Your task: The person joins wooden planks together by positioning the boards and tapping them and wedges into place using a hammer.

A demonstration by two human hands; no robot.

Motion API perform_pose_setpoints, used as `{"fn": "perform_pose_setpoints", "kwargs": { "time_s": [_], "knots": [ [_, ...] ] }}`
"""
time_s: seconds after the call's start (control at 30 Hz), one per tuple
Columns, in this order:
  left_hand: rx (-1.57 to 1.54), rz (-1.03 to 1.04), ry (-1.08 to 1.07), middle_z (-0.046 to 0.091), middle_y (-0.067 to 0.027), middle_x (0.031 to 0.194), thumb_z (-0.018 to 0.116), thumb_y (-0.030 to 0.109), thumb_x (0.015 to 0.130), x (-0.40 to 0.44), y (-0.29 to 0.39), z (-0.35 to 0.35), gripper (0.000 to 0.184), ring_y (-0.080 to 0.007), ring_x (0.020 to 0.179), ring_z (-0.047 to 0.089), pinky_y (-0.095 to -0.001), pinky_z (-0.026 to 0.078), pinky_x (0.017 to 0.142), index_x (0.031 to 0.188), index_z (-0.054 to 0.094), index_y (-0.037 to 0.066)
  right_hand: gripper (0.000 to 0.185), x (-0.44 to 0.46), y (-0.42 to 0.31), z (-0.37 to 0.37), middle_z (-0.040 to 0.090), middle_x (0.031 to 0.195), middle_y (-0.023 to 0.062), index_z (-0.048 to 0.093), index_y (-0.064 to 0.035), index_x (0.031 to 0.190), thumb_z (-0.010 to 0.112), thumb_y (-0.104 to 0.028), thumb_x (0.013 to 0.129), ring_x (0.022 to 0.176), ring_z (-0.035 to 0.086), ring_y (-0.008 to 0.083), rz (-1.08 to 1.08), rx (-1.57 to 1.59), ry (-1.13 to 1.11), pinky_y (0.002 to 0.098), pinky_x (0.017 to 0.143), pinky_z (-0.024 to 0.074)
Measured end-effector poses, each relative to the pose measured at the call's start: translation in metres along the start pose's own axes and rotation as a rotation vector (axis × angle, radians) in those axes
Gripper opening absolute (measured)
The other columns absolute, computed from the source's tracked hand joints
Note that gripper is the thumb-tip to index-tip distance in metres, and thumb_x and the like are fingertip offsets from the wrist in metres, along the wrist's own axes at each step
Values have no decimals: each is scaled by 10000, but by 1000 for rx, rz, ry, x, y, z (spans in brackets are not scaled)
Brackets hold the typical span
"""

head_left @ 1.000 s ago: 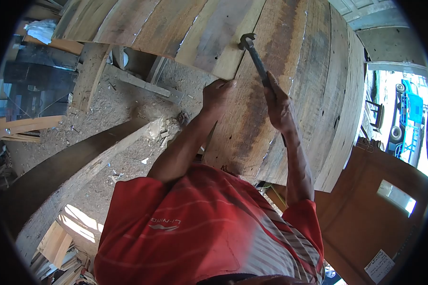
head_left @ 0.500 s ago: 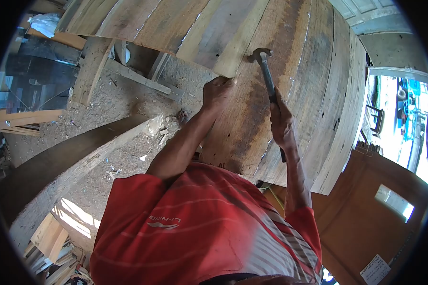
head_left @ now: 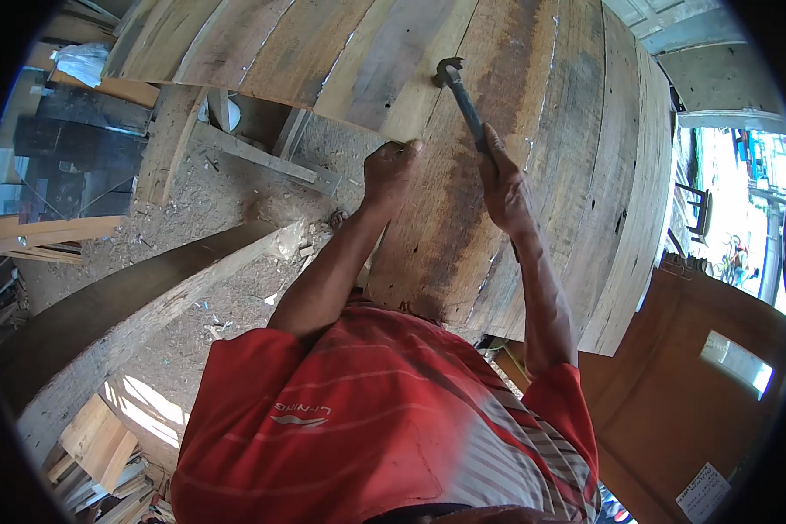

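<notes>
hammer [head_left: 465,105] shifted — in right hand [head_left: 505,192]

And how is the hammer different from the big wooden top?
The hammer is slim and dark grey, while the wooden top is broad, with brown and greyish planks. The hammer is one narrow tool gripped in the right hand; the wooden top spreads wide beneath it. The wooden top has dark stains and pale lines between some planks; the hammer shows none. Neither is brightly coloured.

This is a woodworking workshop, shown by planks [head_left: 576,175], a hammer [head_left: 466,106], offcuts [head_left: 101,442] and a debris-littered floor [head_left: 205,194].
</notes>
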State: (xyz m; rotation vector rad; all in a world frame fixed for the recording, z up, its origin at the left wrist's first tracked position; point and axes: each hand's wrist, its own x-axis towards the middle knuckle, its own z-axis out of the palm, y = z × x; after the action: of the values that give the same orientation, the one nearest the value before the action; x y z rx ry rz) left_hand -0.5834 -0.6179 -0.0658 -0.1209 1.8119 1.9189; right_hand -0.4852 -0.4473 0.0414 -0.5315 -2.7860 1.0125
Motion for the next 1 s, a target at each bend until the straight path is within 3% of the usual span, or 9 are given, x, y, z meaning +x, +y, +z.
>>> {"fn": "perform_pose_setpoints", "kwargs": {
  "time_s": [0.07, 0.23, 0.33, 0.47, 0.57, 0.7, 0.87, 1.0],
  "knots": [
    [30, 6, -8, 703, -39, 894, 757, 327, 923, 6, -8, -1, 383, -121, 782, 577, -302, 481, 743, 1027, 734, -41, 477, 7, 8, 7, 721, 1100, 225, 448, -91, 1531, 483, -231, 1077, 780, 705, 260, -61, 20, 31, 415, 709, 544],
    [-64, -4, 9, 713, -35, 974, 775, 293, 908, 6, -7, 1, 351, -104, 877, 602, -277, 474, 821, 1076, 738, -13, 485, 4, -28, -16, 703, 1195, 240, 441, -70, 1530, 501, -218, 1072, 878, 738, 305, 274, 113, -108, 433, 757, 560],
    [-83, 22, 22, 724, -56, 952, 768, 297, 914, 1, -8, 2, 363, -119, 859, 612, -298, 488, 810, 1061, 735, -33, 505, 4, -3, -2, 723, 1058, 182, 426, -28, 1532, 492, -253, 1085, 753, 676, 215, 26, 4, -14, 389, 682, 537],
    [6, 15, 47, 729, -70, 963, 764, 297, 914, -1, 4, 4, 375, -128, 859, 617, -307, 496, 807, 1066, 730, -43, 532, 7, -7, -15, 623, 844, 75, 424, -22, 1536, 479, -313, 1094, 668, 560, 121, 74, 99, -42, 340, 612, 500],
    [-53, 36, 46, 728, -66, 974, 763, 288, 915, 2, -3, 4, 366, -129, 860, 616, -305, 496, 807, 1077, 727, -38, 555, 1, -24, -34, 585, 806, 31, 425, -36, 1542, 476, -358, 1093, 688, 555, 79, 197, 185, -31, 311, 594, 491],
    [-92, 34, 47, 732, -68, 982, 754, 284, 918, 1, -2, 5, 356, -136, 868, 625, -312, 499, 816, 1081, 729, -31, 591, -4, -29, -48, 604, 824, 46, 406, -81, 1564, 483, -416, 1084, 696, 548, 65, 136, 214, 92, 310, 592, 488],
    [-24, -12, 37, 741, -93, 1002, 737, 294, 922, -1, 2, 4, 372, -154, 901, 643, -331, 506, 839, 1098, 725, -33, 531, -8, 13, -29, 689, 939, 149, 423, -104, 1557, 489, -342, 1087, 762, 651, 184, 195, 43, -46, 392, 694, 529],
    [152, 42, 63, 710, -24, 939, 754, 336, 909, 2, 6, 1, 387, -111, 858, 600, -293, 492, 787, 1050, 735, -24, 500, -2, 29, -18, 714, 1080, 221, 428, -101, 1548, 479, -288, 1087, 853, 706, 312, 226, 67, -70, 443, 774, 533]
  ]
}}
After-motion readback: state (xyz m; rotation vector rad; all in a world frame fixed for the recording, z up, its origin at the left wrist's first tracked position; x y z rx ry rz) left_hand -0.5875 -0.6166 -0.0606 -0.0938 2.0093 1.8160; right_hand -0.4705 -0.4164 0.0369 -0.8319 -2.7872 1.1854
